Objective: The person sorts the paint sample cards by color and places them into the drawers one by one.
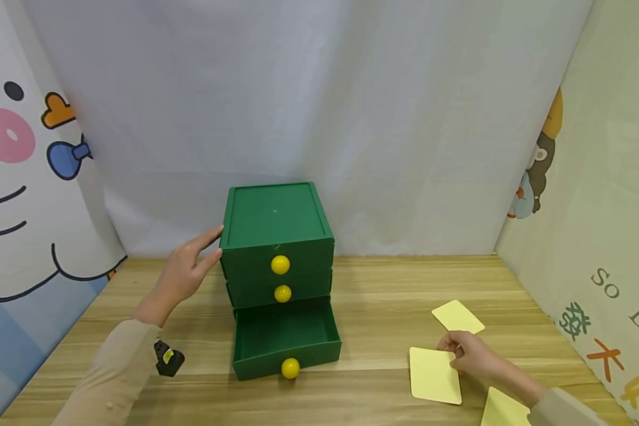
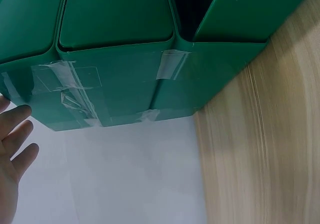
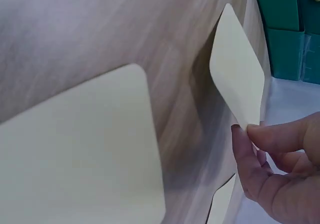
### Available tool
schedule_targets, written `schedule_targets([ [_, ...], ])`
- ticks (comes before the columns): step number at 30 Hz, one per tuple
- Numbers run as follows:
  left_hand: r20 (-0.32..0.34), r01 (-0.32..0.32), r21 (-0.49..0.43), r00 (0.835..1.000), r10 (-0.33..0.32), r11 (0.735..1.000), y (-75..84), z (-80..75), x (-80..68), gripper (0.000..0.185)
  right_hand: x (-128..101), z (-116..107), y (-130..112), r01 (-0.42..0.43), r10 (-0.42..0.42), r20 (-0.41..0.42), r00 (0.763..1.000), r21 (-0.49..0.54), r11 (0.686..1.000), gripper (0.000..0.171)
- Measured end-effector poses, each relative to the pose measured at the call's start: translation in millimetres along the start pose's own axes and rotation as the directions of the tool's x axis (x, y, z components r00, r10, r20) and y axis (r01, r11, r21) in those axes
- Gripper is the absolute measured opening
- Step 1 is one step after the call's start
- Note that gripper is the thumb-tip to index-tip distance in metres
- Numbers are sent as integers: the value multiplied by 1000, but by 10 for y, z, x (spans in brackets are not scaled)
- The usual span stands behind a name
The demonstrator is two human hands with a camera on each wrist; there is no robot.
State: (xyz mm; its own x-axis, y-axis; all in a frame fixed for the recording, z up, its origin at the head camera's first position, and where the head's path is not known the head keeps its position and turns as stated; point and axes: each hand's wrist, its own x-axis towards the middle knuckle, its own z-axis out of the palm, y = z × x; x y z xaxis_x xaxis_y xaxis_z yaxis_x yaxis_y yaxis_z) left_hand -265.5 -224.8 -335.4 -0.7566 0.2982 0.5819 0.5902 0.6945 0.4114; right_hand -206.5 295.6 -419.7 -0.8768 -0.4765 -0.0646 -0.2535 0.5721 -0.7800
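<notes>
My left hand (image 1: 183,272), fingers extended, rests its fingertips against the upper left side of a green three-drawer cabinet (image 1: 277,213). In the left wrist view that hand (image 2: 15,149) appears at the left edge, beside the cabinet's taped side (image 2: 120,88). The bottom drawer (image 1: 284,331) is pulled out, and nothing shows inside it; the upper two look closed. My right hand (image 1: 474,358) pinches a pale yellow card (image 1: 433,376) at its edge between thumb and fingers. The right wrist view shows this card (image 3: 237,68) tilted and lifted off the table.
Another yellow card (image 1: 458,316) lies behind the right hand, and one more (image 1: 503,409) lies near the front right. A small black object (image 1: 167,358) is by the left sleeve. A white curtain (image 1: 404,130) stands behind the wooden table (image 1: 383,284), with printed panels at both sides.
</notes>
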Motion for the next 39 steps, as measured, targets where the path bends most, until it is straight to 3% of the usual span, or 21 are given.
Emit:
schedule_targets([
  [9, 3, 1, 4, 1000, -1, 1000, 8, -5, 7, 46, 183, -68, -201, -1, 0, 21, 1000, 13, 1000, 23],
  [27, 12, 1, 18, 1000, -2, 1000, 10, -1, 13, 47, 669, -196, -917, 122, -118, 54, 992, -72, 990, 20],
  [39, 15, 7, 15, 1000, -7, 1000, 9, -10, 6, 47, 1061, 4, -1260, 141, -137, 46, 989, -89, 986, 21],
])
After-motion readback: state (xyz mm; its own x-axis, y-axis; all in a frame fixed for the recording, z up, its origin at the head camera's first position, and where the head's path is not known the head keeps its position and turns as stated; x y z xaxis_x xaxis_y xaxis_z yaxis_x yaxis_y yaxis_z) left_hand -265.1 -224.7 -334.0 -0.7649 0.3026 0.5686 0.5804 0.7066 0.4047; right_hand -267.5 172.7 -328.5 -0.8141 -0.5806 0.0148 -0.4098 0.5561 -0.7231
